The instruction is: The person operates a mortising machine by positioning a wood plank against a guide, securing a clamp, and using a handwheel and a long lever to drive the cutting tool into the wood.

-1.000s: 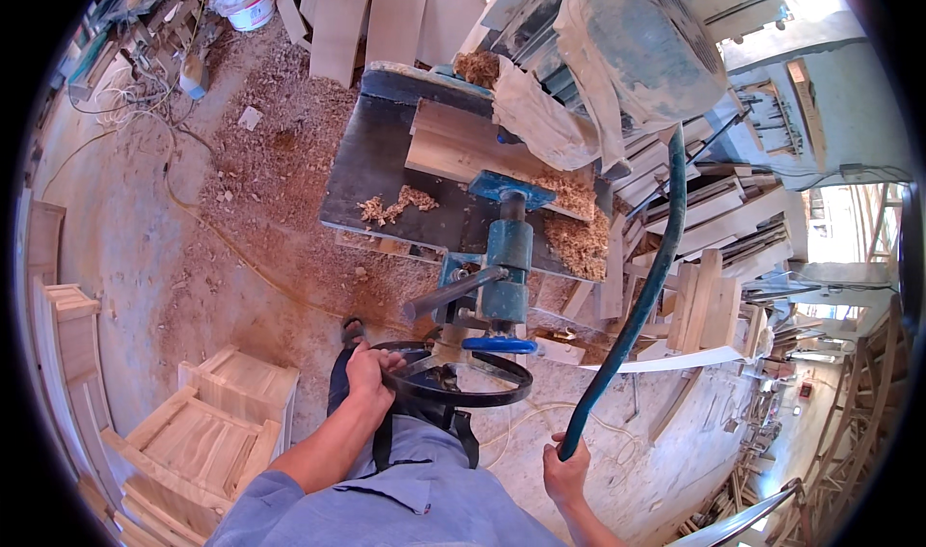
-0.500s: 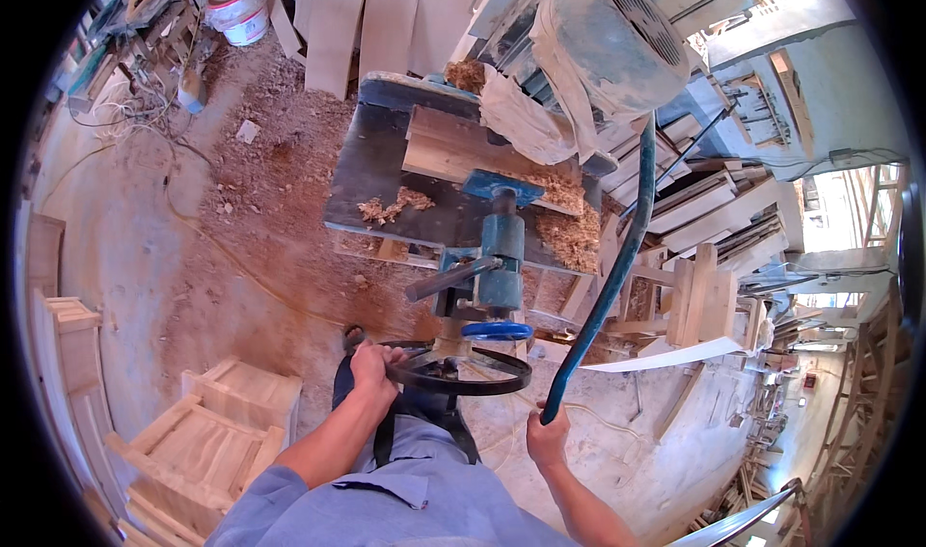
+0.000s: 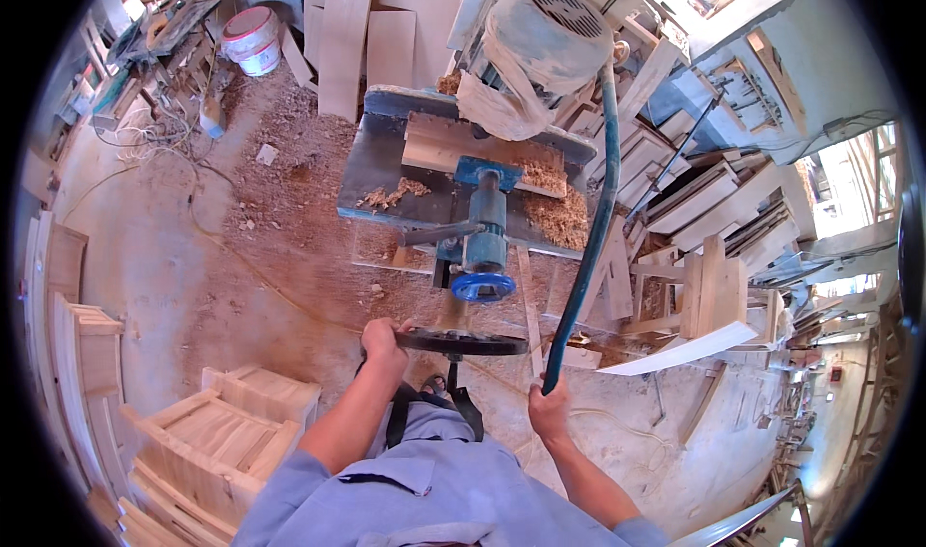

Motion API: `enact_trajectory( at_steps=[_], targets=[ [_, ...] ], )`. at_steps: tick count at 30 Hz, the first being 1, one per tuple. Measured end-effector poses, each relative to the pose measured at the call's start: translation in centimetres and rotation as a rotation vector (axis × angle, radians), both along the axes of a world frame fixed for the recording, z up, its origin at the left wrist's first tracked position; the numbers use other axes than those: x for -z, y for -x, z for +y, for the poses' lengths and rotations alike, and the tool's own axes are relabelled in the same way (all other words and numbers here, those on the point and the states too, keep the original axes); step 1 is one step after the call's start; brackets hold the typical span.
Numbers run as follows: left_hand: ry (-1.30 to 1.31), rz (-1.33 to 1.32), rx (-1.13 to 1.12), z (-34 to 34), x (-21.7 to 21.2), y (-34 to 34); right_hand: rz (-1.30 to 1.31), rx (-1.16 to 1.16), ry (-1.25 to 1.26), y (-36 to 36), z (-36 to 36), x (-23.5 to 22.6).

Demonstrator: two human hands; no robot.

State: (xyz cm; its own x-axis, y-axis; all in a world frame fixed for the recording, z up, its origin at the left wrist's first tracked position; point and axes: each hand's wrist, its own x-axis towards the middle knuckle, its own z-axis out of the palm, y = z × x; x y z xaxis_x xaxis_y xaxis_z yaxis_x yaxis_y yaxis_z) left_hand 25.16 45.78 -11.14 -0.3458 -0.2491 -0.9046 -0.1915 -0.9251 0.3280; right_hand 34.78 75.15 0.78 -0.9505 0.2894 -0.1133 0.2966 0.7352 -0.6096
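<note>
My left hand (image 3: 383, 337) is closed on the left side of the rim of a large dark handwheel (image 3: 482, 343) at the front of a woodworking machine. My right hand (image 3: 549, 409) grips the lower end of a long blue-green lever (image 3: 603, 200), which rises to the machine's motor housing (image 3: 545, 36). On the dark machine table (image 3: 371, 151) a wooden piece (image 3: 430, 143) lies under the foot of a blue-green clamp (image 3: 488, 219). A small blue handwheel (image 3: 484, 287) sits at the clamp's near end. Plastic sheeting (image 3: 502, 108) partly hides the motor's underside.
Wood shavings (image 3: 559, 217) lie on the table around the piece. Wooden panels (image 3: 231, 431) are stacked at lower left, and boards (image 3: 714, 195) are piled at right. A bucket (image 3: 253, 41) stands far left; a cable (image 3: 236, 258) crosses the dusty floor.
The motor housing and the lever's top have shifted left relative to the table. My view has tilted slightly, showing the large handwheel more edge-on. Both hands keep their grips.
</note>
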Motion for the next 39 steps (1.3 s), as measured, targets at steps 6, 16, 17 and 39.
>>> enact_trajectory(
  at_steps=[6, 16, 17, 39],
  targets=[
    [0.379, -0.069, 0.125, 4.7, -4.1, -0.9, -0.001, 0.028, 0.085, -2.0, -1.1, -15.4],
    [-0.280, 0.087, 0.361, -2.1, 7.5, -2.2, 0.028, 0.109, 0.181, -1.6, 0.2, -29.0],
    [-0.259, 0.005, 0.385, -1.0, 4.7, -0.8, 0.036, 0.125, 0.176, -1.7, 0.1, -28.4],
    [-0.505, 0.126, 0.114, -0.6, 13.3, -2.6, -0.353, 0.076, 0.059, 0.1, 3.5, -25.5]
  ],
)
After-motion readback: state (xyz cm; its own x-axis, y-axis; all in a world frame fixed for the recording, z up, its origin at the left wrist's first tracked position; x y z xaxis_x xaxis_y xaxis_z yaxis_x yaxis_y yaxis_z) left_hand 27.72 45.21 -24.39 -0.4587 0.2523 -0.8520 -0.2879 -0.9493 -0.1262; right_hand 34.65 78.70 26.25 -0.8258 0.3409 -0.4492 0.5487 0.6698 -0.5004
